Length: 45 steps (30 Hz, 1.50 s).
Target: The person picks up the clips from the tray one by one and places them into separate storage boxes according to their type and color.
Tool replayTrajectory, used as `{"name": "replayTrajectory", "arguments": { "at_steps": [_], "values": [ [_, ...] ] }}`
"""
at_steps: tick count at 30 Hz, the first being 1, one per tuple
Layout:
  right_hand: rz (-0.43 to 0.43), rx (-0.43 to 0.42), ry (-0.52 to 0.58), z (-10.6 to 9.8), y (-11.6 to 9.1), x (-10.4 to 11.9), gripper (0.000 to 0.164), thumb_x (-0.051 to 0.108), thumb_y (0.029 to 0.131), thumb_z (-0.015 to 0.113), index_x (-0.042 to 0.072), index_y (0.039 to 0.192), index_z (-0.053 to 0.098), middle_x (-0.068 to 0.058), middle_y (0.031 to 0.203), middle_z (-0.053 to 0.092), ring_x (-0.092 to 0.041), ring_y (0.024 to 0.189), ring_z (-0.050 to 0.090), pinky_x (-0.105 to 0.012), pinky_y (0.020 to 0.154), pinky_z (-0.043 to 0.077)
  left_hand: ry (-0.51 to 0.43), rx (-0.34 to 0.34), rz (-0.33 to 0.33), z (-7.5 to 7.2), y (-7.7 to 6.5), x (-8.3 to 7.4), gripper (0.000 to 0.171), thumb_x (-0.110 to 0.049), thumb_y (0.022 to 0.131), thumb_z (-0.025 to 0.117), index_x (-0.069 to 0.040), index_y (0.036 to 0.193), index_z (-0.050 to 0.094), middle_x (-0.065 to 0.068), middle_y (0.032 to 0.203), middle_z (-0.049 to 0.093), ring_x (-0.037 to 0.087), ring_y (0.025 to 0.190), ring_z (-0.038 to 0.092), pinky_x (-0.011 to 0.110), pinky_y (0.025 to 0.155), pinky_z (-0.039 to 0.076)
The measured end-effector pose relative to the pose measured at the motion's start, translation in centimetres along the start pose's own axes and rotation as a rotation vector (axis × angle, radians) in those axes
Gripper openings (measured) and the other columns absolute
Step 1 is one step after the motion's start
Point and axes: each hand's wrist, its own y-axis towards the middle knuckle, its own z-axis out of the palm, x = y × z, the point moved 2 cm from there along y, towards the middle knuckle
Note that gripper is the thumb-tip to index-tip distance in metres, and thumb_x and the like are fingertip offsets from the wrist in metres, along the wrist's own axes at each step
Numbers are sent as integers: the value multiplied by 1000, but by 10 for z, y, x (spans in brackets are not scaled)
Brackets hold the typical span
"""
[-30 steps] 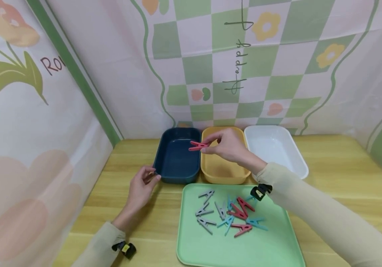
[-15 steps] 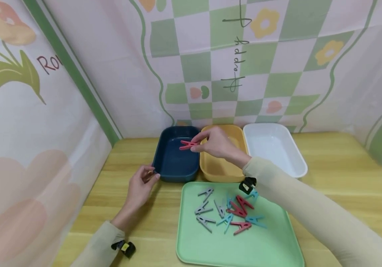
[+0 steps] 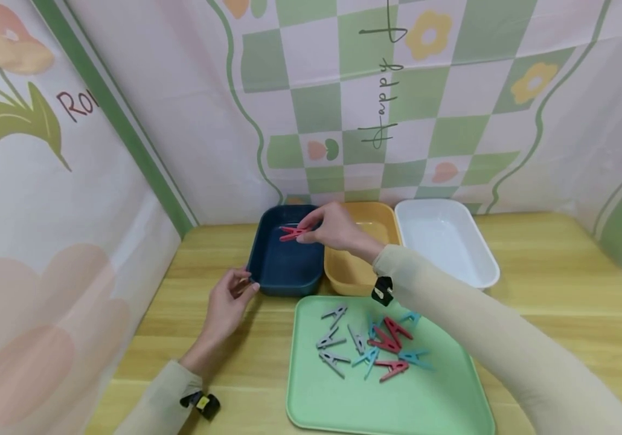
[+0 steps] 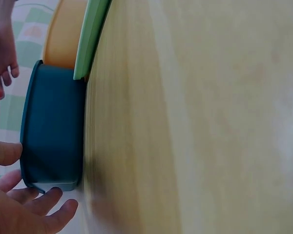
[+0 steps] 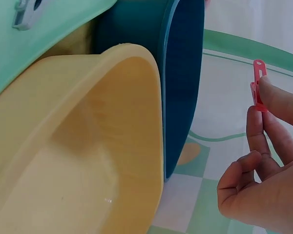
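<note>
Red clothespin (image 5: pixel 257 92), navy bin (image 3: pixel 289 263), yellow bin (image 3: pixel 351 266), white bin (image 3: pixel 441 241), green tray (image 3: pixel 371 405), grey clothespins (image 3: pixel 360 346), green-and-white checked cloth (image 3: pixel 316 109)

Unable to see, above the dark blue bin (image 3: pixel 286 266), one end of the red clothespin (image 3: pixel 290 234), covered by the right hand (image 3: pixel 338 226). Unable to tell, at that bin's near left corner, exact finger contact by the left hand (image 3: pixel 228 304). Noted, right of that bin, partial covering of the yellow bin (image 3: pixel 348 272) by the right hand and right sleeve (image 3: pixel 468 308). Noted, nearer and right of that bin: light blue clothespin (image 3: pixel 411 316) partly behind that sleeve; green tray (image 3: pixel 387 408) cut off by the head view's lower edge.
</note>
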Motion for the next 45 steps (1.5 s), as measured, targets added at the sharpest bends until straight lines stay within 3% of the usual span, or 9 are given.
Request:
{"name": "replayTrajectory", "arguments": {
  "at_steps": [31, 45],
  "values": [
    [110, 77, 42, 34, 31, -2, 15, 14, 88, 89, 7, 100, 82, -5, 90, 75, -24, 84, 64, -32, 77, 54, 6, 6, 4, -1, 1, 1, 23, -2, 99, 72, 0, 121, 64, 21, 148, 58, 37, 127, 64, 47, 104, 54],
    [88, 94, 28, 47, 40, -5, 16, 14, 86, 91, 6, 98, 83, -3, 86, 76, -21, 85, 64, -29, 78, 54, 7, 23, -7, -2, 1, 2, 23, -4, 101, 72, -2, 122, 63, 18, 150, 57, 34, 129, 63, 44, 105, 54]
  ]
}}
